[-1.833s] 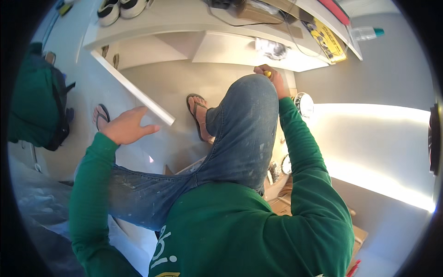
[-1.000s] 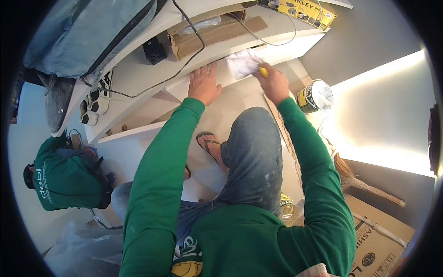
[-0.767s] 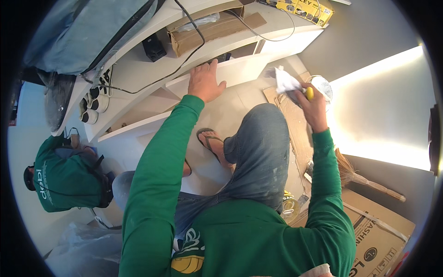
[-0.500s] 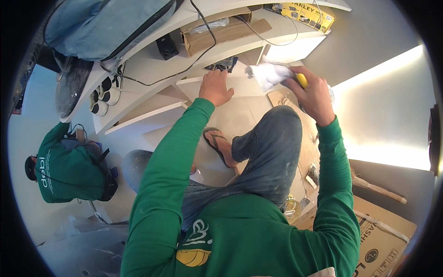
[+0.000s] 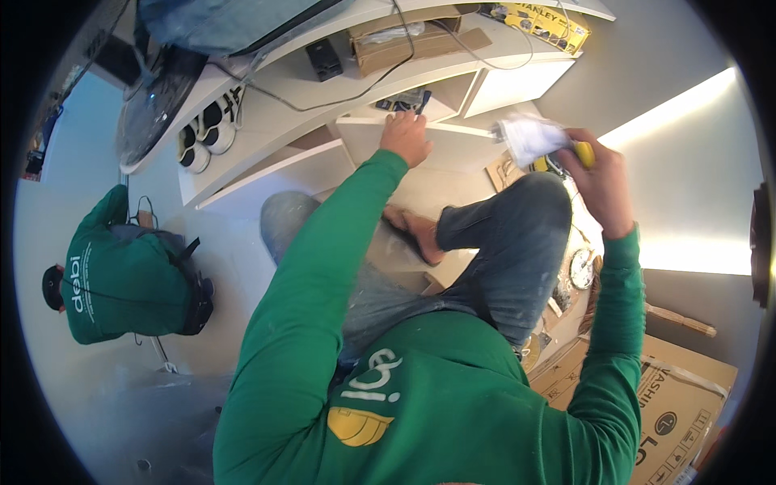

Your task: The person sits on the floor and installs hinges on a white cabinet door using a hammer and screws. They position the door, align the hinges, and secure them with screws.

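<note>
My left hand is at the top edge of an open white cabinet door, with its fingers curled over the edge. Raised to the right, my right hand is closed around a yellow-handled tool. The tool's broad white end is smeared by motion, so whether it is a blade or wrapped in cloth cannot be made out. That white end is beside the door's right end, and I cannot tell if they touch. Small dark items lie inside the cabinet behind my left hand.
Above are a white shelf with an open cardboard box, a black box, a yellow box and a loose cable. Black-and-white shoes stand left. A co-worker in green bends at far left. A large carton is lower right.
The view has shifted, so the shelf and its things appear further right. My right hand has moved right with the tool. My left hand stays at the door's edge.
</note>
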A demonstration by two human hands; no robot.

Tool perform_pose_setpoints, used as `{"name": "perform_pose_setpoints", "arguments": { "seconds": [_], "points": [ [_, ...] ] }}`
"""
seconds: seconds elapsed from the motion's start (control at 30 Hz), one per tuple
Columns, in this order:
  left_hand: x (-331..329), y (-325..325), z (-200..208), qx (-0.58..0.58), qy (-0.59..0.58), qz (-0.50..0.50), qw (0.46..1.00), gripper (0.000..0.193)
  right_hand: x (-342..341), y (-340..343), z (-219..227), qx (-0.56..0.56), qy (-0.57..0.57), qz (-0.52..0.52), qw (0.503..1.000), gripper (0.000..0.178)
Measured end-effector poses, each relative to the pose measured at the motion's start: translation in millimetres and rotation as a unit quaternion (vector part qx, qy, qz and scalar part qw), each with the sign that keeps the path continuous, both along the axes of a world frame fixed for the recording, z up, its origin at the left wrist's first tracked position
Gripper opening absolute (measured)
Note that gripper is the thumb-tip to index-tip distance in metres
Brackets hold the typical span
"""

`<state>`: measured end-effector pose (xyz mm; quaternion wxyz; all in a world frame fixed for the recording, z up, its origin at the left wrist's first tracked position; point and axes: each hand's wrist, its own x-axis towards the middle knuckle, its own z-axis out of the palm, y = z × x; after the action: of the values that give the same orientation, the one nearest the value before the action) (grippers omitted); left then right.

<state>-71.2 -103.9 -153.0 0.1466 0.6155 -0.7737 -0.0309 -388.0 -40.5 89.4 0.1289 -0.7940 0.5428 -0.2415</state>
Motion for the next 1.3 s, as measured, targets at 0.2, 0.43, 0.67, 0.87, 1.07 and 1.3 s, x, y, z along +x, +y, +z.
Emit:
{"name": "perform_pose_setpoints", "arguments": {
  "seconds": [0.2, 0.43, 0.67, 0.87, 1.07, 1.3],
  "points": [
    [-1.1, -6.9, 17.6, 0.095, -0.026, 0.007, 0.995, 0.062, -0.8, 14.4, 55.0, -0.022, 0.023, -0.003, 0.999, 0.028],
    [4.3, 31.5, 25.0, 0.197, -0.079, -0.055, 0.976, 0.060, 33.0, -39.9, 2.6, -0.001, 0.151, 0.055, 0.987, 0.026],
    [28.8, 75.9, 19.4, 0.320, -0.067, -0.095, 0.940, 0.069, 53.9, -71.4, -89.3, 0.021, 0.170, 0.076, 0.982, 0.024],
    [40.5, 82.0, 7.2, 0.321, 0.019, -0.017, 0.947, 0.078, 64.5, -88.4, -135.2, 0.078, 0.200, 0.132, 0.968, 0.026],
    [-6.6, 88.2, 27.9, 0.070, 0.283, -0.044, 0.955, 0.070, 102.2, -96.3, -145.7, 0.126, 0.166, 0.265, 0.941, 0.029],
    [52.3, 96.9, 62.6, 0.123, 0.295, 0.062, 0.945, 0.038, 92.8, -140.9, -181.6, 0.095, -0.008, 0.211, 0.973, 0.036]
  ]
}}
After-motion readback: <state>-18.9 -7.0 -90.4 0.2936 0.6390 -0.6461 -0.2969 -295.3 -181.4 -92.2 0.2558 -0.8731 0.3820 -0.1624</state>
